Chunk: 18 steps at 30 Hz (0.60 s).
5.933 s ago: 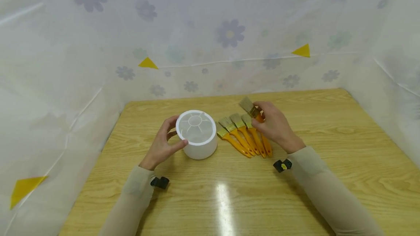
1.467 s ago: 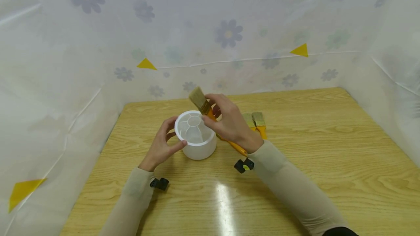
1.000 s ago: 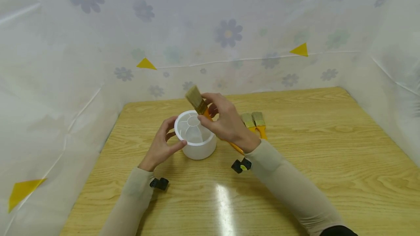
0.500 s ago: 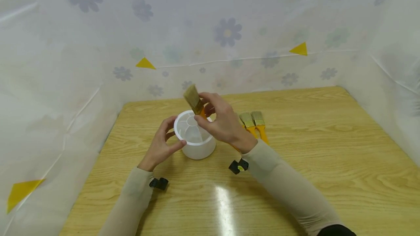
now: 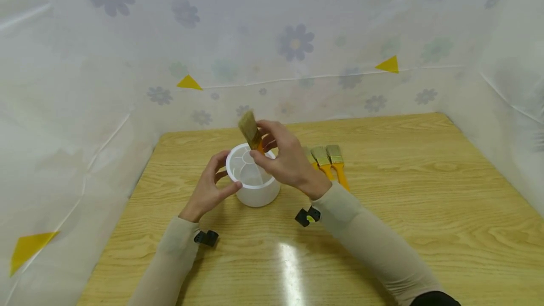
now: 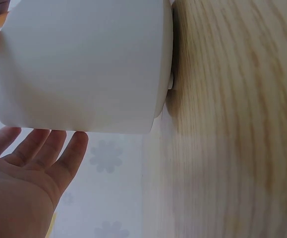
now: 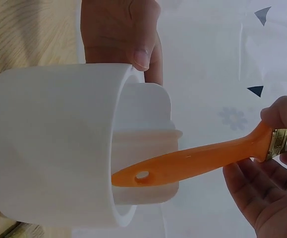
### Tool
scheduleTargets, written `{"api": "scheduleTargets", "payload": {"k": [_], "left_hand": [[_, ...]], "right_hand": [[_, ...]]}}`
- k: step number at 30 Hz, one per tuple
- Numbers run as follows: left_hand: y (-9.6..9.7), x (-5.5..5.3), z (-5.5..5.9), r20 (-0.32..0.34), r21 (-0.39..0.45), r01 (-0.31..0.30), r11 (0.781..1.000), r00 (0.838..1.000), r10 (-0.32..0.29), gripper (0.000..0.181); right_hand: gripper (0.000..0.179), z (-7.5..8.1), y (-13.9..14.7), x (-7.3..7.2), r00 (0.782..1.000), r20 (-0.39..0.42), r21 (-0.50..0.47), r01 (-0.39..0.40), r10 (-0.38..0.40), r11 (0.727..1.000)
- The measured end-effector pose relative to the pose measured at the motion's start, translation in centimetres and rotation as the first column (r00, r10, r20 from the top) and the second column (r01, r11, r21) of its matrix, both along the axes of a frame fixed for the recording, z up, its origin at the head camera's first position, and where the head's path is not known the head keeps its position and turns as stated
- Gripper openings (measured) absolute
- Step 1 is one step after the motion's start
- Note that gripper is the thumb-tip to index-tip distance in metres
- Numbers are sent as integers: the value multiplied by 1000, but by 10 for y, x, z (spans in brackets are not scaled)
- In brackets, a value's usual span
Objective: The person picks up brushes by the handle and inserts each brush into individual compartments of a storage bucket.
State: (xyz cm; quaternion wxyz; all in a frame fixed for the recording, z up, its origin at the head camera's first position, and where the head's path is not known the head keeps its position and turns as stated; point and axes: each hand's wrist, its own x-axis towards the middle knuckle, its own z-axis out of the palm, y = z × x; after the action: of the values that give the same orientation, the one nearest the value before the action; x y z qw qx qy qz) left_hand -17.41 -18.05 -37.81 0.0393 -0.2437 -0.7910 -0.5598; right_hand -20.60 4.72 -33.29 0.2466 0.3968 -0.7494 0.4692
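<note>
A white round desk organizer [image 5: 257, 196] with inner dividers stands on the table. My left hand [image 5: 212, 187] holds it from the left, thumb at the near rim and fingers round the far side. In the left wrist view, fingertips touch the organizer wall [image 6: 84, 69]. My right hand [image 5: 286, 158] pinches a paintbrush [image 5: 249, 129] near its metal ferrule, bristles up. The right wrist view shows its orange handle [image 7: 198, 159] pointing down, the end with the hanging hole right at the organizer's rim, in front of the dividers.
More paintbrushes [image 5: 321, 156] with orange handles lie fanned on the wooden table [image 5: 403, 211] right of the organizer, partly hidden by my right hand and forearm. Flower-patterned plastic sheeting [image 5: 297, 93] rises behind the table. Yellow triangles [image 5: 387, 64] are stuck on it.
My right hand has carried the paintbrush left from the fanned brushes to above the organizer. Over the last second it shifts slightly further left and the brush stands steeper. My left hand stays put.
</note>
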Motion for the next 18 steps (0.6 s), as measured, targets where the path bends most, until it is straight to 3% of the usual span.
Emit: {"api": "scheduleTargets", "payload": {"k": [9, 18], "left_hand": [[-2, 1, 0, -6, -13, -7, 1000, 1000, 7, 75], [0, -1, 0, -20, -23, -12, 1000, 1000, 12, 74]], "right_hand": [[53, -9, -3, -1, 997, 68, -15, -40, 41, 999], [53, -17, -1, -1, 996, 88, -22, -29, 31, 999]]}}
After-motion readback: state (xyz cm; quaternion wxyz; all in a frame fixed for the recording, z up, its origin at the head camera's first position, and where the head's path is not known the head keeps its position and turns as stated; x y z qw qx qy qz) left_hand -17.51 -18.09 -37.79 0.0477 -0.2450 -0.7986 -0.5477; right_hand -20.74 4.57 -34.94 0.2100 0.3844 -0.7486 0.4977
